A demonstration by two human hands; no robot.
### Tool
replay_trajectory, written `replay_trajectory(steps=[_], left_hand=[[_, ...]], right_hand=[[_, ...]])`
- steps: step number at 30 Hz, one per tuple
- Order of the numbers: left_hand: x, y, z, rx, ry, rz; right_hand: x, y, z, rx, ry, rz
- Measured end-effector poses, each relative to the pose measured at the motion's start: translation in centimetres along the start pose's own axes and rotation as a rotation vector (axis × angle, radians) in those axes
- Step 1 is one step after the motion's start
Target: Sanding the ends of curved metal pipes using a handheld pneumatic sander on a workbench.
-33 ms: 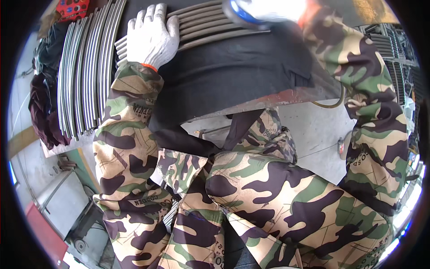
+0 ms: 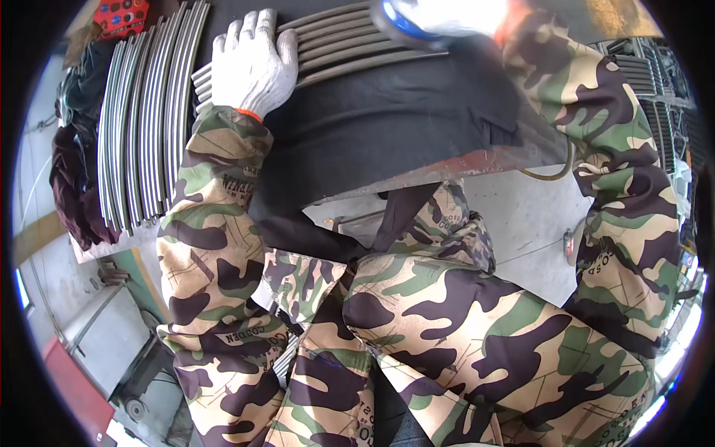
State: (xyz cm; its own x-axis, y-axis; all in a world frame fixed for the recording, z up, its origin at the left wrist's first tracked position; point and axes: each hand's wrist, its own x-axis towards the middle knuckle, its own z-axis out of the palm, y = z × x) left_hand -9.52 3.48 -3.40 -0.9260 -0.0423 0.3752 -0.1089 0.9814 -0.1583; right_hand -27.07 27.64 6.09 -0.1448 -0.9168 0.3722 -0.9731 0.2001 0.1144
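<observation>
My left hand (image 2: 255, 63), in a white knitted glove with an orange cuff, lies flat with its fingers spread on a row of grey metal rods (image 2: 339, 51). Farther right, my white-gloved right hand (image 2: 465, 16) is blurred and overexposed, partly cut off by the top edge. It is closed over a blue rounded tool (image 2: 404, 28), whose kind the blur hides. The tool sits over the rods, toward their right end. Beneath them a black cloth (image 2: 395, 108) covers the bench and hangs over its near side.
Shinier metal rods (image 2: 145, 127) lie side by side on the left, near dark crumpled cloth (image 2: 74, 186). A red patterned box (image 2: 119, 16) stands at the far left. The bench's worn edge (image 2: 439, 168) runs before me. More rods (image 2: 659, 127) are racked at the right.
The left arm and the things on the left appear shifted very slightly in the picture. Both hands keep their places.
</observation>
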Motion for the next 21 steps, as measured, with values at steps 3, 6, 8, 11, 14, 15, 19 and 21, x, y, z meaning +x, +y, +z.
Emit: replay_trajectory(steps=[3, 6, 8, 11, 14, 15, 19, 21], left_hand=[[-0.3, -0.3, 0.7, -0.042, 0.239, -0.009], [-0.3, -0.2, 0.2, -0.051, 0.222, -0.007], [-0.5, -0.1, -0.2, -0.075, 0.184, -0.009], [-1.4, 0.7, -1.0, -0.088, 0.088, -0.045], [-1.2, 1.2, -1.4, -0.077, 0.079, -0.049], [-1.3, 1.3, -1.3, -0.077, 0.082, -0.053], [-1.4, 1.2, -1.2, -0.077, 0.098, -0.07], [-1.4, 1.6, -1.4, -0.071, 0.122, -0.06]], right_hand=[[0.1, -2.4, -1.6, 0.032, -0.173, 0.065], [0.6, -2.0, -1.1, 0.037, -0.196, 0.089], [1.2, -0.8, 0.6, 0.003, -0.035, 0.039], [0.9, -1.9, -0.3, 0.02, -0.053, 0.021], [1.2, -2.1, -0.4, 0.055, -0.115, 0.053], [1.6, -1.3, 0.2, 0.015, -0.091, 0.054], [1.5, -2.0, -0.2, 0.004, -0.077, 0.025], [1.2, -3.3, -1.2, 0.037, -0.163, 0.051]])
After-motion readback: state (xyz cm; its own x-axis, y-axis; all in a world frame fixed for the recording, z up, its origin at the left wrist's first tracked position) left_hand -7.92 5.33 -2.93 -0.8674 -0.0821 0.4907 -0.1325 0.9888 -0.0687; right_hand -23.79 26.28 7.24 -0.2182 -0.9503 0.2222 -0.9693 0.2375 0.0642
